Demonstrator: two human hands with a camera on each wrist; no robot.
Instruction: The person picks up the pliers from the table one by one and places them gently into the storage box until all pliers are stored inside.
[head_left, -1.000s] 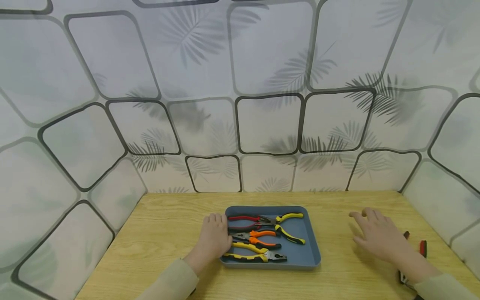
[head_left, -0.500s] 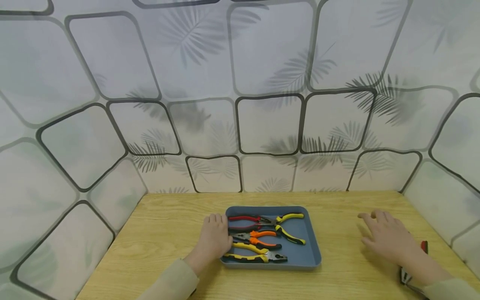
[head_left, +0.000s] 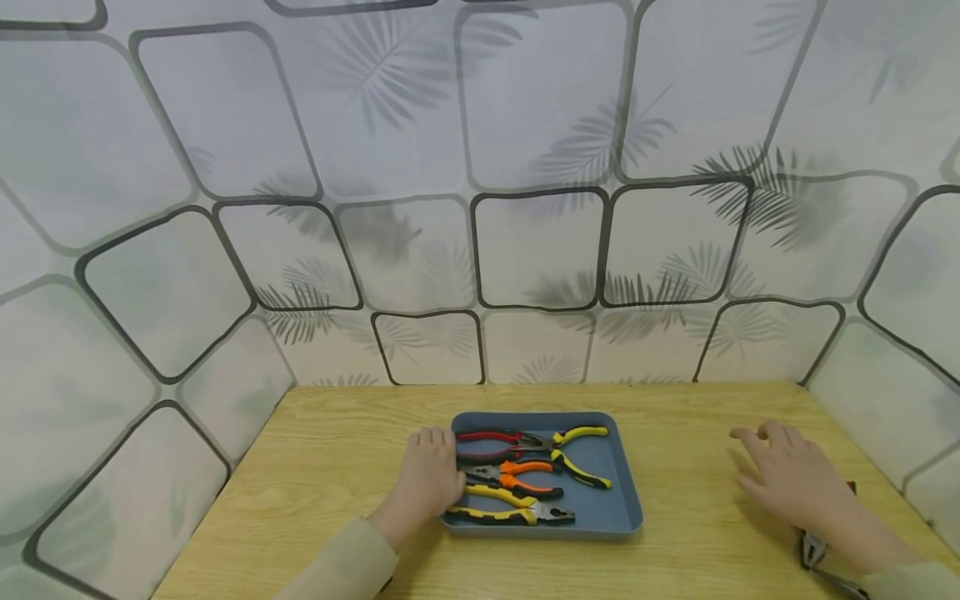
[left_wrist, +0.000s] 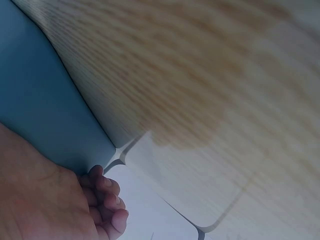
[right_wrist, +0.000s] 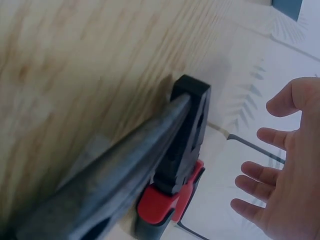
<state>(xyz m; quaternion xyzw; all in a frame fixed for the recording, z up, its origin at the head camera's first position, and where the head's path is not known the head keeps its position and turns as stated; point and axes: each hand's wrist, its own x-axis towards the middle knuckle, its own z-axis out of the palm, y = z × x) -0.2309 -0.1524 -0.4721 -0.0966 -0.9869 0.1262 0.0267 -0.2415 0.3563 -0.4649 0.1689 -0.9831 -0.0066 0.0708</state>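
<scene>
My left hand (head_left: 426, 477) grips the left side of a blue-grey tray (head_left: 628, 500). In the left wrist view its curled fingers (left_wrist: 107, 200) lie beside the tray's outer wall (left_wrist: 50, 95). Inside the tray lie red-handled pliers (head_left: 487, 436), yellow-and-black pliers with spread handles (head_left: 579, 432), orange-and-black pliers (head_left: 521, 482) and yellow-and-black combination pliers (head_left: 553, 513). My right hand (head_left: 802, 483) hovers above the table at the right, fingers apart and nothing in it. Below it are red-and-black combination pliers (right_wrist: 187, 135) and a second tool's pointed metal nose (right_wrist: 125, 155), its handles out of view.
The wooden table (head_left: 352, 467) meets a patterned backdrop (head_left: 532, 250) at the back and both sides. A stretch of table separates the tray from the tools at the right. My right forearm partly covers those tools in the head view.
My right hand has drifted right, away from the tray, uncovering more of the metal noses below it and covering more of the red handles. The left hand and the tray have stayed put.
</scene>
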